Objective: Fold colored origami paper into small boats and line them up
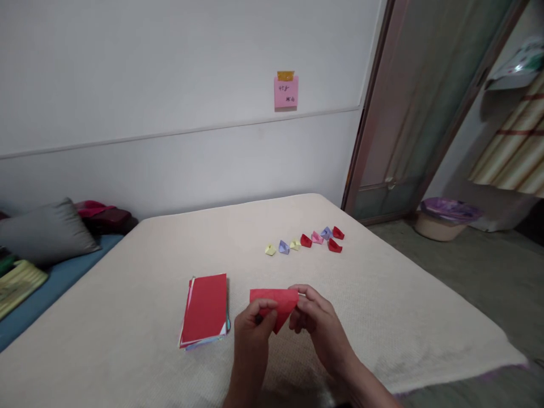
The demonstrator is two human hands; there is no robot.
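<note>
A folded piece of red paper (285, 298) is held up above the pale bed cover, its lower part narrowing to a point. My left hand (255, 326) pinches it from the left, thumb and fingers pressed on its lower left side. At the paper's right corner, my right hand (317, 317) is closed, with fingertips gripping the edge. To the left lies a stack of coloured paper (207, 309) with a red sheet on top. Farther back sit several small folded paper boats, among them a red one (335, 245), a yellow one (270, 250) and a pink one (317, 237).
The cream bed cover (127, 300) spreads beneath everything. A grey pillow (46, 232) lies at the left. A pink note (286, 92) is taped to the white wall. On the floor at right stands a lined bin (444, 218) beside a sliding door (395, 124).
</note>
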